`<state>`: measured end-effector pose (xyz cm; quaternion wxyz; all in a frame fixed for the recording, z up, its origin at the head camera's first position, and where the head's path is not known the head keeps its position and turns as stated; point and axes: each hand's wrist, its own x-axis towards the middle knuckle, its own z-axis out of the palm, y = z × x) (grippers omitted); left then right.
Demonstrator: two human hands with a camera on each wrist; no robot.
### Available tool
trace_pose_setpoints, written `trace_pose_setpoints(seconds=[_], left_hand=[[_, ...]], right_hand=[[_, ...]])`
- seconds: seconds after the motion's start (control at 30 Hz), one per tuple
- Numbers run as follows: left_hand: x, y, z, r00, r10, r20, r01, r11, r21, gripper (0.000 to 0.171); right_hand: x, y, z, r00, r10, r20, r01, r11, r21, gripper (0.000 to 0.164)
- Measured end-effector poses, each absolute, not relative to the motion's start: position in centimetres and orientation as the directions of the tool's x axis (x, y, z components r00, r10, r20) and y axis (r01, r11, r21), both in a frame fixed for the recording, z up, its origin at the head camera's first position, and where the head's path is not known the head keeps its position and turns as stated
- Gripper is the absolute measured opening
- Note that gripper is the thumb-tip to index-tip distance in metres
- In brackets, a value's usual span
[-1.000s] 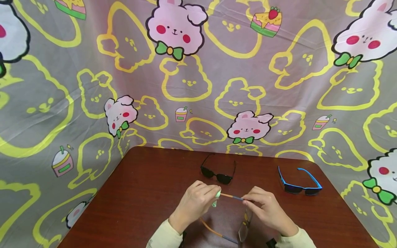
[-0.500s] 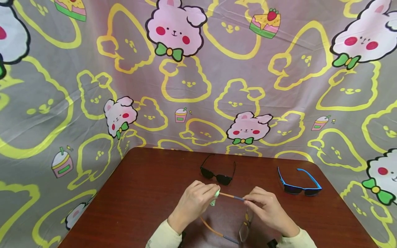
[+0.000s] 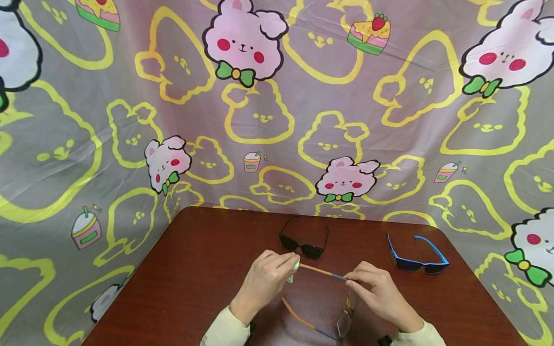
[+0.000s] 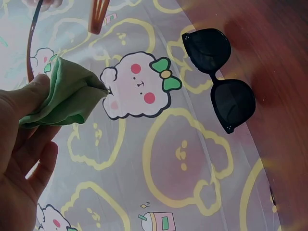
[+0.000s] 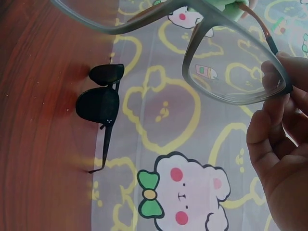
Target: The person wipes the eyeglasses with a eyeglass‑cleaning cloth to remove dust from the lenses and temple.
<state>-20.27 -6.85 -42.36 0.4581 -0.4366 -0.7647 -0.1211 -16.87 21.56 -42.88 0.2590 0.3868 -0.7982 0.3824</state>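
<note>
1. The left hand (image 3: 261, 283) is clamped on a green cloth (image 4: 72, 96), with the thumb and fingers pinching its bunched folds. A loose corner of the cloth sticks out past the fingers.
2. One arm of the clear-lens glasses (image 3: 318, 269) runs into the grip of the left hand. Its tip is hidden there by the hand and the cloth.
3. The right hand (image 3: 378, 288) is clamped on the same glasses, with thumb and fingers pinching the corner where that arm meets the front.
4. The glasses are between the two hands, turned on edge above the near part of the table (image 3: 195, 269). Whether their lower edge touches the wood, I cannot tell.
5. The held arm slopes gently down from the left hand to the right, orange-brown for most of its length and grey near the hinge. The other arm, in the same colours, curves below it, its tip free and near the left hand.
6. The black sunglasses (image 3: 311, 251) rest on the table just beyond the left hand, arms spread and pointing towards the curtain (image 3: 268, 101).
7. The blue sunglasses (image 3: 410, 265) rest farther right, beyond the right hand, also with arms spread, their dark lenses on the near side.
8. The curtain, grey with rabbit heads and yellow outlines, surrounds the reddish-brown table at the back and sides.
9. Pale sleeves (image 3: 227, 329) cover both forearms.
</note>
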Motion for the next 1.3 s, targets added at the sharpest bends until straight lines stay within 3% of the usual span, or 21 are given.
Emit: trace_pose_setpoints(seconds=[0.17,0.5,0.73,0.97,1.17,1.3], left_hand=[[-20.3,-7.0,-42.4,-0.211,0.553,0.806,0.784,0.588,-0.198,0.017],[-20.3,-7.3,-42.3,-0.201,0.542,0.816,0.779,0.594,-0.203,0.017],[-20.5,-7.7,-42.5,-0.206,0.537,0.818,0.772,0.603,-0.201,0.021],[-20.4,-9.2,-43.5,-0.359,0.487,0.796,0.762,0.646,-0.052,0.025],[-20.4,-10.1,-44.4,-0.457,0.419,0.784,0.736,0.674,0.069,0.037],[-20.4,-10.6,-44.8,-0.506,0.384,0.772,0.720,0.680,0.133,0.036]], right_hand=[[-16.5,21.5,-42.6,-0.612,-0.411,0.675,-0.780,0.455,-0.430,0.034],[-17.2,22.0,-43.5,-0.521,-0.417,0.745,-0.843,0.386,-0.374,0.038],[-17.1,22.4,-43.6,-0.539,-0.416,0.733,-0.833,0.395,-0.388,0.032],[-16.6,24.5,-44.0,-0.621,-0.326,0.713,-0.750,0.510,-0.421,0.011],[-16.9,26.3,-44.5,-0.659,-0.242,0.712,-0.663,0.634,-0.399,0.029],[-17.3,27.1,-44.8,-0.681,-0.164,0.714,-0.591,0.698,-0.404,0.028]])
